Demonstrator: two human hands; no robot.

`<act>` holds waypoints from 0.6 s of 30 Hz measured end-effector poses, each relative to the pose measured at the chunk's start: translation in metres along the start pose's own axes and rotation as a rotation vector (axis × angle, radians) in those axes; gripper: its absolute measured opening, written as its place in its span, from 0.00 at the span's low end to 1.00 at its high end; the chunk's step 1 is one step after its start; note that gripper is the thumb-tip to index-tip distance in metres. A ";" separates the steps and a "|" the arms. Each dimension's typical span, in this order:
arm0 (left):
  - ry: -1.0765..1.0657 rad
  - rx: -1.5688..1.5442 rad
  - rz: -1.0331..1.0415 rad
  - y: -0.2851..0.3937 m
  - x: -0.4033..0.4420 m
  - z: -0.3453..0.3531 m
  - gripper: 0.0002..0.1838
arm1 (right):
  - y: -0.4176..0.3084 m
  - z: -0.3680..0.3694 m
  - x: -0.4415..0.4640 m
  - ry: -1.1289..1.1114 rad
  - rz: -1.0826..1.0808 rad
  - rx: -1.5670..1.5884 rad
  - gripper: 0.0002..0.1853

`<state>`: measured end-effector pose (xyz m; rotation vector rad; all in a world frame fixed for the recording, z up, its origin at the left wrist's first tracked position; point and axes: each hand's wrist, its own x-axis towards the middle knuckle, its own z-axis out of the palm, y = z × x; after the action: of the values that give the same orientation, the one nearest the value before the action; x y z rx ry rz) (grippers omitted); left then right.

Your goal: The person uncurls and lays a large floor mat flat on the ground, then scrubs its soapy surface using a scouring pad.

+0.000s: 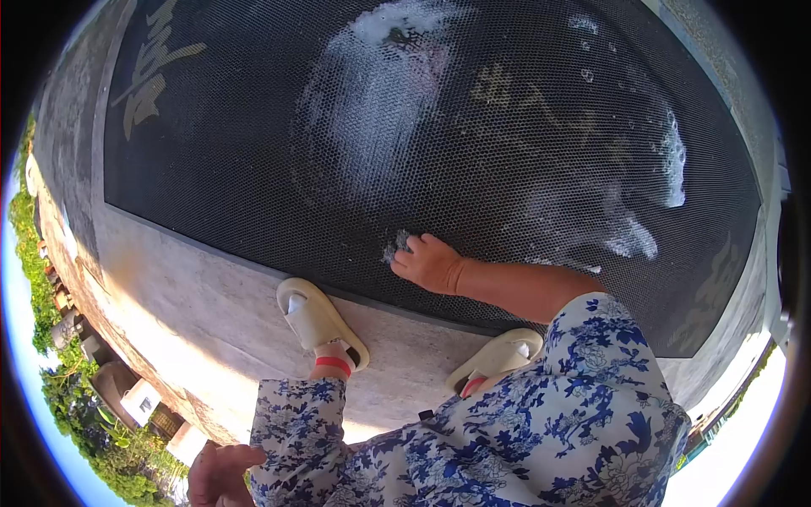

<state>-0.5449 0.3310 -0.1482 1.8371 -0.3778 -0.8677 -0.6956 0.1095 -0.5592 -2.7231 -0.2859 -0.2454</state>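
My right hand (pixel 428 263) is closed on a grey steel wool scrubber (pixel 395 246), pressed against a dark textured floor mat (pixel 253 194). The scrubber pokes out past the fingertips on the left; the rest is under the hand. White foam (pixel 376 118) is smeared over the mat's upper middle, and thicker suds (pixel 673 160) lie toward its right side. At the lower left, my left hand (pixel 224 475) hangs beside the patterned sleeve, away from the mat. Its fingers are apart and hold nothing, though the frame's edge cuts part of it off.
My feet in cream slippers (pixel 317 321) stand at the mat's near edge on grey paving (pixel 211 291). Pale characters (pixel 156 72) are printed on the mat. Sunlit ground, greenery (pixel 93 414) and buildings show at the far left.
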 end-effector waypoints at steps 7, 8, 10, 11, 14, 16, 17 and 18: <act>0.025 -0.010 -0.064 -0.012 0.007 0.022 0.32 | 0.210 -0.054 0.059 0.103 0.740 -0.396 0.17; 0.028 -0.001 -0.055 -0.016 0.009 0.026 0.32 | 0.234 -0.063 0.065 0.117 0.889 -0.446 0.18; 0.045 0.015 -0.037 -0.017 0.008 0.025 0.32 | 0.223 -0.055 0.070 0.137 0.865 -0.424 0.18; 0.068 0.026 -0.022 -0.016 0.005 0.021 0.32 | 0.213 -0.049 0.069 0.149 0.840 -0.407 0.18; 0.138 0.122 0.017 -0.005 -0.015 0.000 0.32 | 0.082 -0.023 0.035 0.030 0.339 -0.077 0.14; 0.168 0.093 -0.041 -0.005 -0.023 -0.009 0.36 | 0.002 -0.008 -0.016 -0.091 0.003 0.037 0.07; 0.165 0.083 -0.011 -0.005 -0.022 -0.008 0.36 | 0.001 -0.008 -0.022 -0.091 -0.004 0.050 0.07; 0.162 0.074 0.024 -0.006 -0.019 -0.008 0.36 | 0.002 -0.006 -0.025 -0.092 -0.068 0.120 0.08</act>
<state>-0.5535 0.3507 -0.1443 1.9524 -0.3333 -0.6906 -0.7199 0.1013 -0.5599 -2.6131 -0.4059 -0.1173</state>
